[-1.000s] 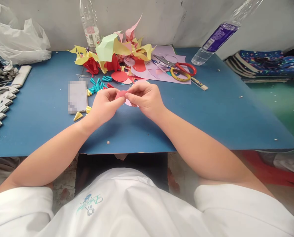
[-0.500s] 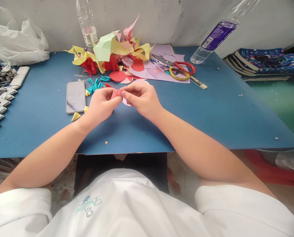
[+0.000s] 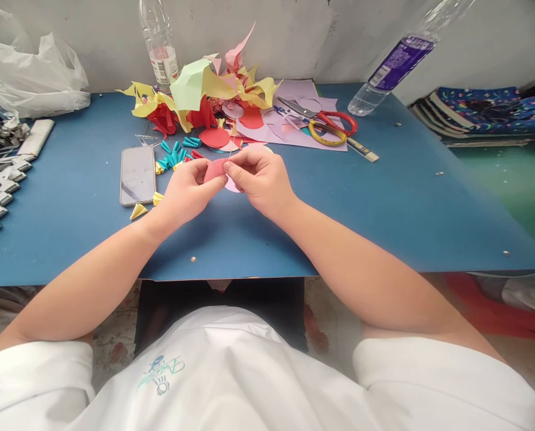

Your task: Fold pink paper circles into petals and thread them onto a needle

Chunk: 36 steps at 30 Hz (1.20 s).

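Observation:
Above the blue table, a pink-red piece of paper (image 3: 213,170) is pinched between the fingers of my left hand (image 3: 185,188) and my right hand (image 3: 263,182). Both hands are closed on it, the left at its left edge, the right at its right edge. A thin, light line sticks up by the right fingertips, too fine to name. Under the hands lies a pale lilac paper disc (image 3: 232,184), partly covered. Small rolled teal paper cones (image 3: 174,157) and a yellow paper cone (image 3: 138,212) lie beside the left hand.
Crumpled coloured paper (image 3: 191,87) is heaped at the back, with red discs (image 3: 214,137) before it. Scissors (image 3: 325,129) rest on lilac sheets (image 3: 289,136). A phone (image 3: 137,176), a plastic bag (image 3: 34,78), a clear bottle (image 3: 163,60) and a purple-labelled bottle (image 3: 395,63) stand around.
The pink paper between my fingers now shows a broader, flatter face; before, it looked narrower and more curled. My hands have barely moved.

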Tool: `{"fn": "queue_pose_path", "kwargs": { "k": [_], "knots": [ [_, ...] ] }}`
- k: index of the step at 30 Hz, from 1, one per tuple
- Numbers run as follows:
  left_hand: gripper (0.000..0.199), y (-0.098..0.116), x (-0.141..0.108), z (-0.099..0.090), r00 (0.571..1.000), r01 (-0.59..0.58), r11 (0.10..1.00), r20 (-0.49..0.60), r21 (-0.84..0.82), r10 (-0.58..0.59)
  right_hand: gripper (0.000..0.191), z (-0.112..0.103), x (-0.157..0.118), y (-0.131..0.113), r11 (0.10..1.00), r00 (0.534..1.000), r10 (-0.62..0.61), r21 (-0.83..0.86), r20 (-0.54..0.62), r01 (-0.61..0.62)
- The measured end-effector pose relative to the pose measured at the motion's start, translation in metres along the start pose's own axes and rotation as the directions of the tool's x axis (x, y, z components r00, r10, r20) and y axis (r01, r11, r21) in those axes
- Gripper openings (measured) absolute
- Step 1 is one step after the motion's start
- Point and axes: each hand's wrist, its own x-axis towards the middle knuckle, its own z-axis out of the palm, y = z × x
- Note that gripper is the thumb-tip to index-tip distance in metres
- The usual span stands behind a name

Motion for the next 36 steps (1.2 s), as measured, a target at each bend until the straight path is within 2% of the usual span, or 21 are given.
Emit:
{"fn": "queue_pose_path", "kwargs": {
  "k": [3,10,19,23,31,36],
  "knots": [
    [0.044,0.004,-0.001,-0.001,0.999,0.007,1.000,0.035,0.014,-0.007,0.057,-0.001,0.000,-0.002,0.999,0.999,0.036,0.012,0.017,-0.036],
    [0.044,0.007,-0.003,-0.001,0.999,-0.002,0.999,0.049,0.040,0.000,0.032,-0.002,0.000,-0.007,0.998,0.998,0.068,0.018,0.004,-0.068],
    [0.036,0.004,-0.001,0.003,0.999,-0.026,1.000,0.029,0.012,0.025,0.032,0.000,-0.001,-0.013,0.993,0.995,0.094,0.065,0.011,-0.095],
    [0.040,0.004,-0.002,0.003,0.999,-0.034,0.999,0.033,-0.001,0.034,0.038,0.002,-0.002,-0.017,0.993,0.994,0.112,0.046,0.005,-0.112],
    [0.054,0.007,-0.003,0.004,1.000,0.001,1.000,0.017,-0.004,-0.001,0.068,0.009,-0.001,-0.018,0.986,0.987,0.158,0.049,0.028,-0.159],
    [0.050,0.003,-0.002,0.004,1.000,-0.004,1.000,0.004,-0.016,0.004,0.069,0.008,-0.001,-0.014,0.992,0.992,0.119,0.026,0.040,-0.120]
  ]
}}
